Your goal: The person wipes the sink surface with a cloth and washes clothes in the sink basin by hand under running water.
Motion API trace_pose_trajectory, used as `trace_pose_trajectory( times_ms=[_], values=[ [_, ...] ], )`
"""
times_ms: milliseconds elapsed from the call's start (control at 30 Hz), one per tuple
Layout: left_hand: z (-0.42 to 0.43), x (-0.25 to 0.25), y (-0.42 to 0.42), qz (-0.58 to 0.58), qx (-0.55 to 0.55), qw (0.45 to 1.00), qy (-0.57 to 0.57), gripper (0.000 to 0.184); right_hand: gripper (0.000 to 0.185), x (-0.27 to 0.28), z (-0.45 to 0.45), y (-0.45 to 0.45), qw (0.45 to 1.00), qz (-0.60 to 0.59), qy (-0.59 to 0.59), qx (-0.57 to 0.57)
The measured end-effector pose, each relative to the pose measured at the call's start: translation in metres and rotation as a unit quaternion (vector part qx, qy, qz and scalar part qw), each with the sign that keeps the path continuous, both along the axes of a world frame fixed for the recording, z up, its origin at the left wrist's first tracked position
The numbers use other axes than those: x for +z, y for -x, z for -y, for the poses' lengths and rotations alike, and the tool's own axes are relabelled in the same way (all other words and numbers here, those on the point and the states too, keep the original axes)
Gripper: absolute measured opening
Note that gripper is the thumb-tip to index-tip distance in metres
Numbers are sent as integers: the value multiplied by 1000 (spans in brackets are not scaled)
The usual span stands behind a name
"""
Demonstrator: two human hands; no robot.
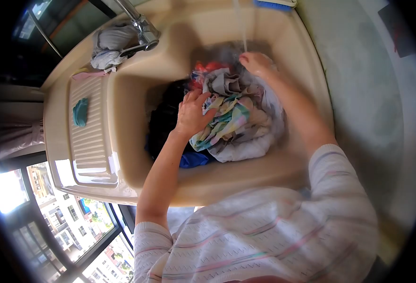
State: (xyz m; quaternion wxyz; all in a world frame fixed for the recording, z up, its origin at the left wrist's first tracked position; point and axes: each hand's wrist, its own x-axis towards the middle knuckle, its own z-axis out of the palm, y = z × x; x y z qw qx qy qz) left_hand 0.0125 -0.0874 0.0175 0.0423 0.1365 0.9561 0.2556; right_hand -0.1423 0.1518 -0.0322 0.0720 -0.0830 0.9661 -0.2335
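Observation:
A heap of wet laundry lies in the beige sink basin (170, 181). My left hand (193, 113) rests on its left side with fingers spread, touching a pastel patterned cloth (236, 118). Under and around that cloth are pale garments (245, 150), with dark clothes (163, 120) to the left, a red piece (212, 67) at the far side and a blue piece (193, 159) at the near edge. My right hand (259, 64) is at the far right of the heap, beside the running water stream (243, 37). Its fingers are mostly hidden and blurred.
A metal faucet (146, 33) stands at the back left, next to a bundled grey cloth (113, 42). On the ribbed washboard (92, 146) lies a teal cloth (80, 112). A blue brush (274, 4) sits on the far rim. Windows (66, 212) are at lower left.

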Motion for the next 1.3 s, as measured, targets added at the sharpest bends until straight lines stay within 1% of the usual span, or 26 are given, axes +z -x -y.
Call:
trace_pose_trajectory(
  times_ms=[100, 167, 233, 267, 333, 367, 433, 500, 533, 567, 633, 667, 700, 733, 767, 833, 867, 933, 1000, 1067, 1133, 1167, 1200, 1233, 1267, 1300],
  values=[
    [-18, 8, 24, -28, -21, 999, 26, 49, 37, -63, -27, -27, 981, -56, -173, 64],
    [-33, 4, 45, -41, -21, 998, 52, 50, 38, -44, -20, -54, 985, 109, -132, 18],
    [-47, -6, 70, -56, -15, 995, 77, 52, 34, -50, -31, -60, 947, 264, -163, 84],
    [-51, -21, 82, -55, -15, 992, 110, 59, 33, -62, -38, -66, 967, 217, -128, 37],
    [-54, -32, 91, 60, 32, 993, 94, 64, 30, -82, -45, -86, 990, 119, -56, -53],
    [-55, -36, 95, 120, 54, 987, 88, 66, 30, -87, -45, -93, 992, 70, -83, -63],
    [-53, -44, 100, 173, 78, 978, 84, 56, 29, -81, -37, -104, 987, -27, -136, -83],
    [-46, -52, 106, 242, 104, 960, 92, 46, 33, -71, -36, -107, 988, 61, -68, -122],
    [-29, -87, 106, 233, 57, 962, 127, 48, 35, -68, -34, -105, 984, 102, -32, -139],
    [-8, -117, 104, 224, 9, 961, 164, 50, 37, -68, -31, -101, 980, 129, -66, -138],
    [13, -102, 88, 252, 47, 959, 119, 48, 40, -68, -23, -94, 966, 179, -128, -138],
    [23, -117, 85, 261, 96, 956, 87, 48, 40, -64, -21, -93, 969, 171, -125, -126],
    [32, -145, 82, 269, 144, 951, 54, 49, 39, -54, -21, -95, 972, 163, -124, -114],
    [32, -149, 80, 277, 193, 941, 18, 49, 39, -47, -22, -96, 975, 154, -124, -101],
    [32, -152, 79, 280, 202, 938, 33, 50, 37, -52, -26, -90, 967, 214, -97, -98],
    [18, -125, 79, 287, 219, 931, 61, 52, 34, -62, -38, -63, 939, 329, -44, -89],
    [13, -113, 76, 277, 211, 935, 63, 52, 33, -59, -47, -48, 942, 330, -61, -21],
    [9, -96, 70, 257, 196, 943, 71, 53, 32, -22, -55, -14, 933, 327, -91, 117],
    [14, -109, 72, 243, 221, 943, 58, 52, 38, 1, -52, 19, 983, 184, 7, 25],
    [10, -102, 73, 208, 236, 947, 63, 52, 48, -27, -51, 51, 993, 34, 108, -20],
    [-3, -56, 75, 148, 242, 955, 86, 53, 58, -33, -22, 50, 980, 154, 118, -43],
    [-4, -47, 81, 63, 216, 973, 53, 47, 61, -40, -2, 44, 984, 156, 74, -31],
    [-5, -40, 89, -22, 186, 982, 20, 43, 57, -81, 18, 45, 989, 114, 85, -45],
    [-6, -34, 96, -106, 155, 982, -15, 39, 51, -98, 42, 39, 990, 125, 61, -25],
    [-12, -26, 105, -34, 151, 983, -98, 39, 45, -106, 57, 33, 990, 137, 36, -5],
    [-20, -18, 115, 39, 145, 972, -180, 39, 42, -99, 54, 33, 987, 143, 70, 29]
  ],
)
